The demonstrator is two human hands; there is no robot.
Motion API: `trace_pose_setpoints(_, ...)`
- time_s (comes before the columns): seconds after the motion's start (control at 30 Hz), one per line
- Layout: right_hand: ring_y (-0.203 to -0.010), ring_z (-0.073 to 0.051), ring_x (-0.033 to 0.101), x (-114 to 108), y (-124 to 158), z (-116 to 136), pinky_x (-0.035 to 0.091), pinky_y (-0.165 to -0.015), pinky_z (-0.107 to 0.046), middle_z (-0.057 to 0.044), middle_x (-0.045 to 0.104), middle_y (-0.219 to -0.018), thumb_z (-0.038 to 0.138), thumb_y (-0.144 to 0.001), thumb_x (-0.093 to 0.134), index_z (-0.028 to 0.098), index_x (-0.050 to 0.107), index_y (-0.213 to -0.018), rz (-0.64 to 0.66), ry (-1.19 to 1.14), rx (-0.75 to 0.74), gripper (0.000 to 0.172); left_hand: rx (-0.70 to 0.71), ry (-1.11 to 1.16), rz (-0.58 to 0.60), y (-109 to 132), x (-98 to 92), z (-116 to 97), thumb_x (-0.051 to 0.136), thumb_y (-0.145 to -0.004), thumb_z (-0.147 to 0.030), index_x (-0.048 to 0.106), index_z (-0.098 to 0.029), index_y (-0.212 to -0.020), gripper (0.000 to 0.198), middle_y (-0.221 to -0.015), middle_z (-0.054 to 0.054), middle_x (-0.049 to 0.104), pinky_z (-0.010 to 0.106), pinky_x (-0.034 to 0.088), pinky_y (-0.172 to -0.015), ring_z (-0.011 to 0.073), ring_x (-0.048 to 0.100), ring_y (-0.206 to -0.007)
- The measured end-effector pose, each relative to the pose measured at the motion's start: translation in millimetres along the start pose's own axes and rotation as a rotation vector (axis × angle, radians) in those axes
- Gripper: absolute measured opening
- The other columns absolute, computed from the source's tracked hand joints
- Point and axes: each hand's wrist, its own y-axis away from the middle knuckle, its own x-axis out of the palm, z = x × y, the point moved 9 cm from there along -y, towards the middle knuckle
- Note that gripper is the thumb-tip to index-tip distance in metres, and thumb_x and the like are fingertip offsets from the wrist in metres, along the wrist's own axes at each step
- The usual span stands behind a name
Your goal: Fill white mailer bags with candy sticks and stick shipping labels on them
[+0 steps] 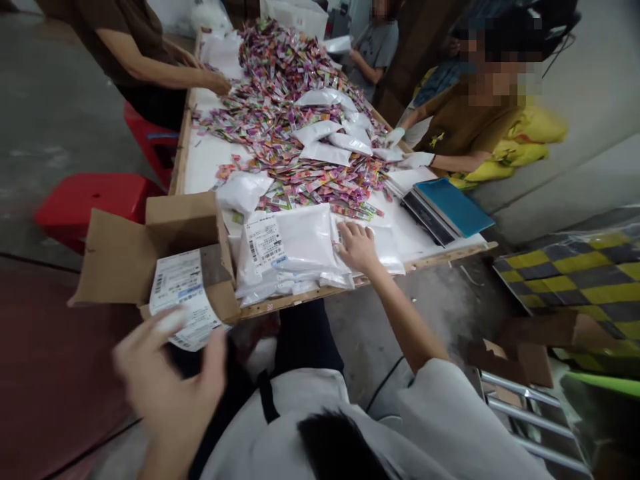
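Observation:
My left hand [173, 380], smeared by motion, is in front of the cardboard box [117, 257] with thumb and fingers apart. Just beyond it, a strip of printed shipping labels [183, 293] hangs over the box's near side. Something white covers one of its fingertips. My right hand [357, 247] rests with fingers spread on a white plastic mailer bag [385, 250] at the table's near edge. To its left lies a stack of white mailer bags, the top mailer bag [307, 243] bearing a shipping label [265, 241].
Small colourful packets [285, 100] are heaped along the table, with filled white bags [325, 143] on them. A blue-topped scale [453, 207] sits at the right corner. Co-workers [450, 127] line both sides. Red stools [95, 200] stand left, a metal rack [530, 407] lower right.

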Motion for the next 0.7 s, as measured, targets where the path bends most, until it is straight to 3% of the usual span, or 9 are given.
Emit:
trace_pose_setpoints(0.1, -0.135, -0.035, 0.039, 3.3, 4.3, -8.1, 0.030, -0.109, -0.056, -0.021, 0.043, -0.147, 0.057, -0.094, 0.038, 0.017, 0.037, -0.149, 0.031, -0.119, -0.040, 0.068, 0.255, -0.173, 0.080, -41.0, 46.4, -43.6, 0.075, -0.075, -0.042, 0.051, -0.019, -0.135, 0.068, -0.150, 0.019, 0.046, 0.056, 0.037, -0.110, 0.0402, 0.042, -0.138)
trace_pose_setpoints(0.17, -0.140, -0.038, 0.033, -5.0, 16.2, -25.1, 0.030, -0.109, -0.058, -0.023, 0.035, -0.152, 0.063, -0.090, 0.044, 0.015, 0.027, -0.153, -0.014, -0.193, -0.061, 0.081, 0.381, -0.316, 0.136, -68.8, 74.7, -55.3, 0.077, -0.075, -0.038, 0.048, -0.012, -0.138, 0.074, -0.154, 0.024, 0.038, 0.055, 0.029, -0.115, 0.0400, 0.033, -0.143)
trace_pose_setpoints(0.27, -0.142, -0.042, 0.027, -4.1, 49.6, -36.5, 0.026, -0.109, -0.062, -0.026, 0.030, -0.153, 0.071, -0.081, 0.053, 0.014, 0.021, -0.155, -0.015, -0.189, -0.127, 0.099, 0.437, -0.531, 0.245, -96.9, 106.5, -43.2, 0.081, -0.071, -0.032, 0.043, -0.007, -0.142, 0.085, -0.157, 0.028, 0.030, 0.057, 0.020, -0.118, 0.0412, 0.024, -0.147)
trace_pose_setpoints(0.43, -0.142, -0.049, 0.019, 28.6, 89.0, -4.0, 0.011, -0.110, -0.070, -0.029, 0.024, -0.155, 0.069, -0.069, 0.068, 0.013, 0.034, -0.150, 0.024, 0.016, -0.228, 0.104, 0.504, -0.755, 0.368, -99.9, 136.0, -19.3, 0.090, -0.058, -0.028, 0.037, -0.006, -0.148, 0.106, -0.160, 0.033, 0.015, 0.064, 0.016, -0.116, 0.0499, 0.016, -0.147)
trace_pose_setpoints(0.53, -0.141, -0.049, 0.020, 37.1, 76.3, 3.0, 0.010, -0.109, -0.070, -0.029, 0.022, -0.156, 0.062, -0.067, 0.073, 0.013, 0.033, -0.150, 0.004, 0.084, -0.220, 0.104, 0.516, -0.804, 0.371, -104.2, 147.7, -15.5, 0.093, -0.053, -0.030, 0.032, -0.008, -0.151, 0.118, -0.160, 0.035, 0.010, 0.070, 0.013, -0.113, 0.0542, 0.010, -0.146)
trace_pose_setpoints(0.7, -0.137, -0.046, 0.028, 37.6, 45.0, -2.2, 0.025, -0.108, -0.058, -0.028, 0.028, -0.153, 0.057, -0.072, 0.071, 0.012, 0.030, -0.151, -0.006, 0.119, -0.260, 0.100, 0.434, -0.803, 0.391, -121.5, 165.5, -3.1, 0.092, -0.053, -0.037, 0.025, -0.009, -0.154, 0.124, -0.161, 0.032, -0.003, 0.071, 0.001, -0.114, 0.0521, -0.005, -0.146)
